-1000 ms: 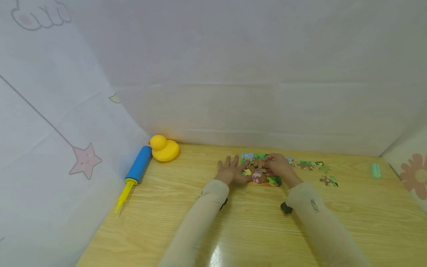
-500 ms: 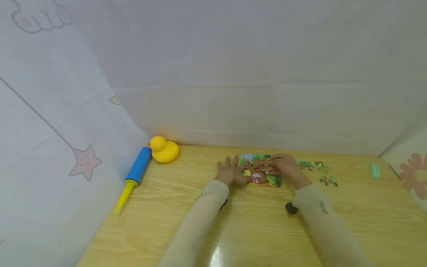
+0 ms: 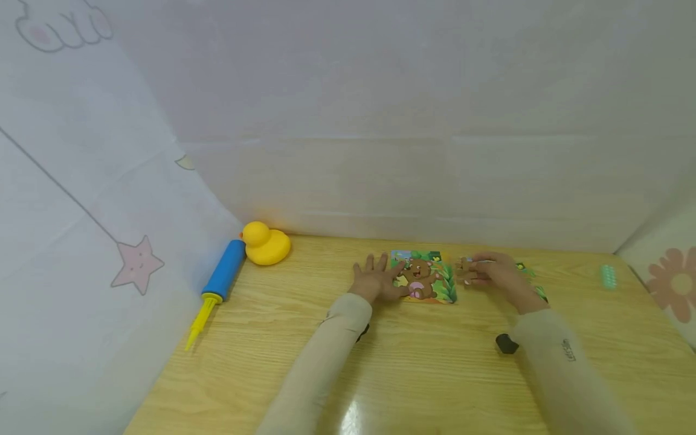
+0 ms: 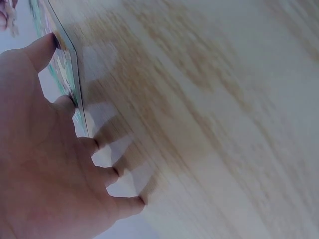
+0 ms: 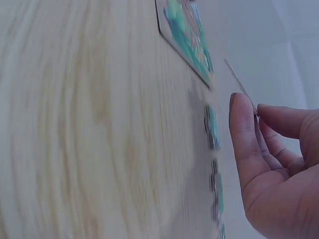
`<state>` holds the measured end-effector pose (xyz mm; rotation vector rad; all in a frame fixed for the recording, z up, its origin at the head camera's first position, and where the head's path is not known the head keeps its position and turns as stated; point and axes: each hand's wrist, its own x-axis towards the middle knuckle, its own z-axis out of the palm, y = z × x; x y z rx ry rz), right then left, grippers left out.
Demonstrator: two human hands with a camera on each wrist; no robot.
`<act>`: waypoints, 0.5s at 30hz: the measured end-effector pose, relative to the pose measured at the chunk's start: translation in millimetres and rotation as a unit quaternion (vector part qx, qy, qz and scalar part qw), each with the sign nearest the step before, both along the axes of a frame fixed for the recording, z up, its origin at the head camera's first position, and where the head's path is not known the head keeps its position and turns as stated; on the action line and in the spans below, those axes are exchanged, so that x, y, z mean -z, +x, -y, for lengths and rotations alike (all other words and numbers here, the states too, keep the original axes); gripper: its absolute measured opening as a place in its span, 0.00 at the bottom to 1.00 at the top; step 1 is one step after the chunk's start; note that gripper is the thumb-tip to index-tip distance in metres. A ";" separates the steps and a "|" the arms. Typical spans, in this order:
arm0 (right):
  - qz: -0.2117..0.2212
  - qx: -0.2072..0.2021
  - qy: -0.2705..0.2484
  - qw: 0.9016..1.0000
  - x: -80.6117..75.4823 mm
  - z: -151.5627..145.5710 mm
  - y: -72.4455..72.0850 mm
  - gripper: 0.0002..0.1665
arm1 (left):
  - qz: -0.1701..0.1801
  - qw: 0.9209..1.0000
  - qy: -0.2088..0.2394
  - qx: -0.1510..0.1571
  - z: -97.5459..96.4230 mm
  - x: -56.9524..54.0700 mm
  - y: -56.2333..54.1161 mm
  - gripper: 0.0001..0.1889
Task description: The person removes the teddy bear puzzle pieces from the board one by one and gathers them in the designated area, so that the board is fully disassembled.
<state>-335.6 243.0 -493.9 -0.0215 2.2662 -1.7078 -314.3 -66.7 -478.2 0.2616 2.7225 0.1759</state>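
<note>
A puzzle board [image 3: 446, 278] with a brown bear picture lies flat on the wooden table. My left hand [image 3: 375, 284] is spread at its left side; in the left wrist view the thumb and index fingertip touch the board's edge, and the other fingertips meet the tabletop. To the right of the board, my right hand [image 3: 502, 279] pinches a brown puzzle piece [image 3: 464, 272] between thumb and fingers. In the right wrist view that piece is seen edge-on, held above the table. Loose puzzle pieces [image 5: 214, 127] lie below the right hand, partly hidden by it in the head view.
A yellow toy duck [image 3: 266, 244] and a blue and yellow hand pump [image 3: 224, 270] lie at the table's left. A small pale green bumpy item [image 3: 609, 277] sits far right. A fabric wall [image 3: 353, 181] rises behind the table [image 3: 413, 374].
My right hand has moved right, off the board, carrying the brown piece and uncovering the bear picture. My left hand stays where it was.
</note>
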 end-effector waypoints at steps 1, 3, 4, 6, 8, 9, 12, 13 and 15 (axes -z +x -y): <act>-0.001 -0.001 0.005 1.000 -0.6 -4.9 2.0 0.31 | -0.001 1.000 -0.001 0.000 0.3 -0.5 0.4 0.41; 0.000 0.003 0.010 1.000 -1.7 -13.8 6.1 0.31 | 0.000 1.000 0.000 0.002 0.3 -1.1 1.0 0.41; 0.001 0.004 0.018 1.000 -2.4 -17.6 8.3 0.31 | -0.001 1.000 0.000 0.003 0.2 -1.5 1.2 0.41; 0.005 0.000 0.030 1.000 -4.4 -23.6 12.9 0.31 | -0.003 1.000 -0.002 0.006 0.1 -1.6 1.3 0.40; 0.011 0.002 0.029 1.000 -5.0 -28.4 16.3 0.31 | -0.005 1.000 -0.004 0.008 0.0 -0.9 0.9 0.40; 0.014 0.003 0.027 1.000 -5.1 -30.5 17.8 0.32 | -0.006 1.000 -0.005 0.008 0.1 -0.5 0.6 0.40; 0.017 0.002 0.022 1.000 -4.3 -37.1 21.0 0.33 | -0.006 1.000 -0.005 0.007 0.3 1.0 -0.2 0.40; 0.016 0.000 0.024 1.000 -3.7 -39.8 21.8 0.33 | -0.005 1.000 -0.004 0.006 0.1 1.6 -0.6 0.40; 0.014 -0.002 0.022 1.000 -2.7 -45.0 23.4 0.34 | -0.004 1.000 -0.003 0.005 -0.2 2.4 -0.9 0.40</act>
